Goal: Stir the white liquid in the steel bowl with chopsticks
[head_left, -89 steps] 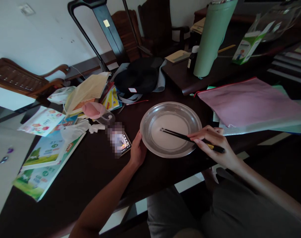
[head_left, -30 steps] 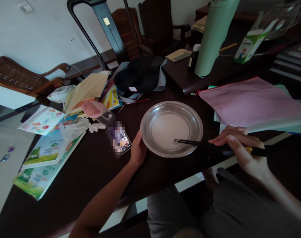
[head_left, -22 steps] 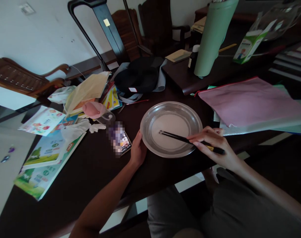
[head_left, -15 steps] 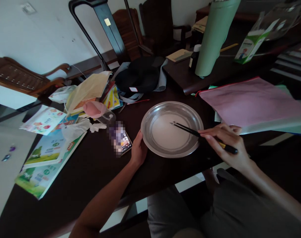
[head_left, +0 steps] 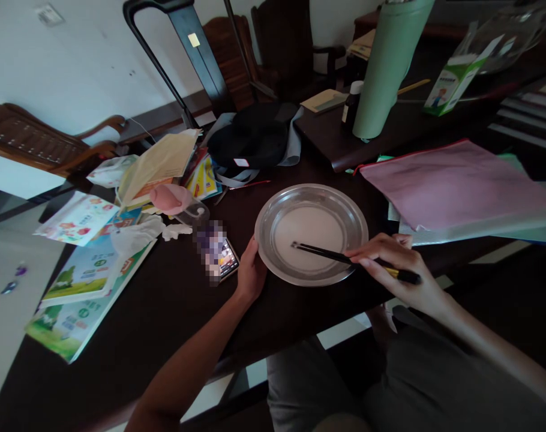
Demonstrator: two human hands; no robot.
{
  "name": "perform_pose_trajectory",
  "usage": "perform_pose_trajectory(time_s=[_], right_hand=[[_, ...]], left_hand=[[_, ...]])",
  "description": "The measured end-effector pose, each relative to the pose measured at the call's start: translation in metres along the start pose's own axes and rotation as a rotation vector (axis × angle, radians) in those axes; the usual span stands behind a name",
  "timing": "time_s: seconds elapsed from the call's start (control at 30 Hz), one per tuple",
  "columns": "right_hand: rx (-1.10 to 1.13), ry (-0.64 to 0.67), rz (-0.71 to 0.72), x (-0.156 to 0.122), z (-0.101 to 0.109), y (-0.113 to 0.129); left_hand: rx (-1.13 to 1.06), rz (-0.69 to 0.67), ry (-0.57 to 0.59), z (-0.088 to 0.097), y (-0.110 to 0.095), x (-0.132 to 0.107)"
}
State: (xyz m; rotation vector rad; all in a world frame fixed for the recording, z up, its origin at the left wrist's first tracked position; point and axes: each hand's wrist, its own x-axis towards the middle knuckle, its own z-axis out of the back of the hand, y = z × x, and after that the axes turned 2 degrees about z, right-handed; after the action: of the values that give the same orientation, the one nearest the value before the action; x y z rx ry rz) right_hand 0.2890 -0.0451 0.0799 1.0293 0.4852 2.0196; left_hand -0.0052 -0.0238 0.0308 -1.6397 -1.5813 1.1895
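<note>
A round metal basin (head_left: 273,264) rests on the dark table with whitish, cloudy contents (head_left: 306,231) spread over its bottom. My left hand (head_left: 252,276) grips the basin's left rim, the thumb along its outer side and the other fingers hidden beneath. In my right hand (head_left: 392,261) is a pair of black chopsticks (head_left: 324,252) with gold bands near the thick ends. Their tips are close together, inside the basin over the whitish contents, left of its middle.
A lit phone (head_left: 225,258) lies left of the basin. Booklets (head_left: 79,273), papers and a pink object (head_left: 170,198) cover the table's left. Behind sits a black bag (head_left: 252,138). To the right are a pink zip pouch (head_left: 462,183), a green tumbler (head_left: 390,72) and a small carton (head_left: 455,87).
My right hand has moved left and slightly down, carrying the chopstick tips left and lower across the basin. My left hand and the basin have stayed in place.
</note>
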Motion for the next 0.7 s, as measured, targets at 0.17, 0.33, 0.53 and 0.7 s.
perform_pose_trajectory(time_s=[0.17, 0.33, 0.53, 0.7], right_hand=[[-0.068, -0.037, 0.004, 0.000, -0.003, -0.007], [-0.042, -0.162, -0.028, -0.005, 0.012, -0.004], [0.049, -0.152, -0.040, -0.008, 0.023, 0.010], [0.151, -0.057, -0.047, -0.003, 0.012, 0.009]], left_hand=[[-0.003, -0.001, 0.005, 0.001, 0.001, 0.000], [-0.004, -0.003, 0.000, 0.000, 0.001, 0.001], [0.004, 0.009, -0.011, 0.000, 0.001, 0.000], [0.006, 0.002, -0.012, 0.002, 0.002, 0.001]])
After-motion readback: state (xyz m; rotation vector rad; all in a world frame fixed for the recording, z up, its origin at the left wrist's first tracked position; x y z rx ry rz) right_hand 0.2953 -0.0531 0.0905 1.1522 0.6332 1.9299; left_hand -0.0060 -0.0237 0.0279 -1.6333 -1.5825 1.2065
